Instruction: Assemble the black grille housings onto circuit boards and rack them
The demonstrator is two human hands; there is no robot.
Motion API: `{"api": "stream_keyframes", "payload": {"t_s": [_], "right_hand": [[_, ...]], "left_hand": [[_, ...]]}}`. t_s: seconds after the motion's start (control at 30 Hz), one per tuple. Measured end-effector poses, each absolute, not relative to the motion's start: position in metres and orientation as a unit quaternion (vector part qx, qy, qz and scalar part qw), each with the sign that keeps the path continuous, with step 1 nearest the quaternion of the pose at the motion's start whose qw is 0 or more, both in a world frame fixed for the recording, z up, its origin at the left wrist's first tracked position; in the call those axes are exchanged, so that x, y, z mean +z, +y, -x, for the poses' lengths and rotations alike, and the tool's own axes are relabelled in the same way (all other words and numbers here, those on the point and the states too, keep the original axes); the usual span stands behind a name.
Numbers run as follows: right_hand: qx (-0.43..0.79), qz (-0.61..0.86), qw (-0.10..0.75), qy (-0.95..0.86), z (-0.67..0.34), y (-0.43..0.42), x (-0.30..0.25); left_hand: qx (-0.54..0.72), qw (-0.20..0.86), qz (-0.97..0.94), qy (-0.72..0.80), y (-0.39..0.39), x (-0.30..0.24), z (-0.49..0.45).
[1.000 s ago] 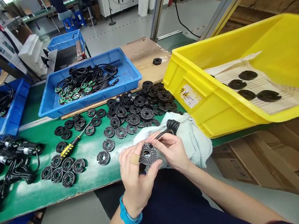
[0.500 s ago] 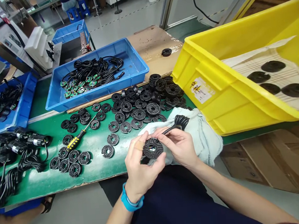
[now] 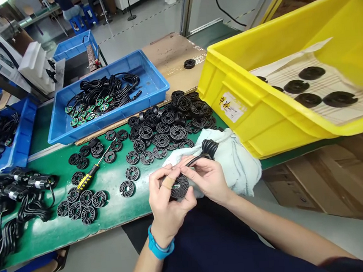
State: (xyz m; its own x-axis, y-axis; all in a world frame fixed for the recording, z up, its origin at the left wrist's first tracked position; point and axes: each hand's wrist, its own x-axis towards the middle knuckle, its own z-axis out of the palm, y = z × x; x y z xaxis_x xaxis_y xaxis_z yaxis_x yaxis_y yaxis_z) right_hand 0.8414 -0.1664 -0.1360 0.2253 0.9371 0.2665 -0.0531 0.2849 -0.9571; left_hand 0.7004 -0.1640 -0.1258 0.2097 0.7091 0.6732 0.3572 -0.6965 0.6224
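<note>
Over table edge, disc (image 3: pixel 180 187) face-up, both hands gripping

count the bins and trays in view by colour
blue trays: 3 (the big one, one at the left edge, one further back)
yellow bin: 1
total: 4

Our left hand (image 3: pixel 166 198) raised before torso, palm turned inward, fingers curled, thumb pressing from below, index finger with tan plaster lying across top. Blue band on our left wrist. Our right hand (image 3: pixel 206 179) just beside left, fingertips touching, thumb and index pinched together. Both our forearms bare, angling in from lower frame, elbows bent.
</note>
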Motion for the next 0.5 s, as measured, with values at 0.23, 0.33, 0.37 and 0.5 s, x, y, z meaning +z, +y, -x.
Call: {"api": "stream_keyframes", "payload": {"t_s": [0.23, 0.33, 0.37, 0.5], "right_hand": [[0.285, 0.48, 0.613, -0.559, -0.849, -0.168, -0.126], [0.198, 0.485, 0.577, -0.626, -0.854, -0.168, -0.109], [0.165, 0.483, 0.563, -0.65, -0.855, -0.168, -0.104], [0.036, 0.465, 0.505, -0.726, -0.854, -0.172, -0.087]], "left_hand": [[0.525, 0.221, -0.738, 0.362, -0.166, -0.138, -0.711], [0.531, 0.22, -0.736, 0.357, -0.166, -0.139, -0.712], [0.535, 0.219, -0.735, 0.356, -0.166, -0.139, -0.712], [0.537, 0.22, -0.73, 0.361, -0.167, -0.139, -0.712]]}}
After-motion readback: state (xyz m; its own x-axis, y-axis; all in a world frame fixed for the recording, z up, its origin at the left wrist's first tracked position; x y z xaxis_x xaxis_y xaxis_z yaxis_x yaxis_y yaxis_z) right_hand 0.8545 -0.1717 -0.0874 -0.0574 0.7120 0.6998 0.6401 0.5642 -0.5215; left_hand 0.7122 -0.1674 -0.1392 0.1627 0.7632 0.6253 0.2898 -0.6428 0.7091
